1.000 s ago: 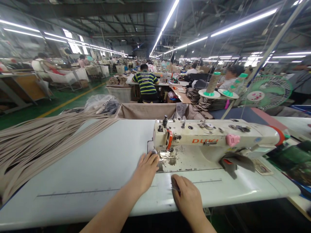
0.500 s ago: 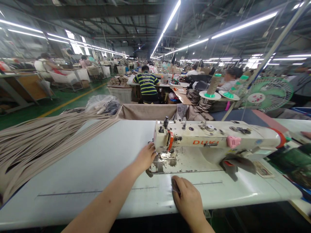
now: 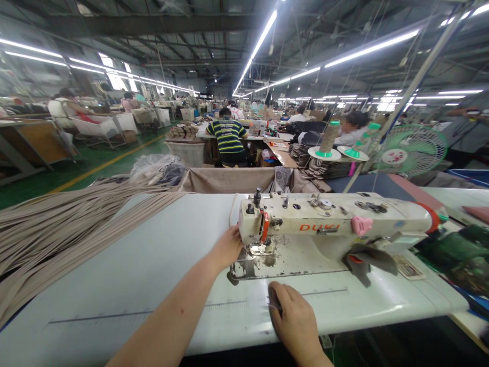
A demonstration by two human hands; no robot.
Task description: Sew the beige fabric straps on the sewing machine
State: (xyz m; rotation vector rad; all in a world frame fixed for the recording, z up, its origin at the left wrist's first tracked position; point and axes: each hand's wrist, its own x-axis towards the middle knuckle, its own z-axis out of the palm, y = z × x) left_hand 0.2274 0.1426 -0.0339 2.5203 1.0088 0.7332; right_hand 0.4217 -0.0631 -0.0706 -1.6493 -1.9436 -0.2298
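A cream sewing machine [image 3: 328, 224] stands on the white table [image 3: 153, 265]. My left hand [image 3: 228, 247] reaches to the left end of the machine head, beside the needle area [image 3: 262, 247]; its fingertips are hidden against the machine. My right hand [image 3: 294, 318] rests on the table near the front edge, below the worn metal plate [image 3: 282, 262]. Its fingers are curled, with a small dark thing at the fingertips that I cannot make out.
A big heap of beige strips [image 3: 57, 234] covers the table's left side. Thread cones [image 3: 328, 137] and a green fan [image 3: 410, 150] stand behind the machine. A person in a striped shirt [image 3: 228, 137] sits at the bench ahead. Green items [image 3: 458, 255] lie at far right.
My left hand left the metal plate, where it lay flat, and went up to the left end of the machine head. My right hand stayed in place.
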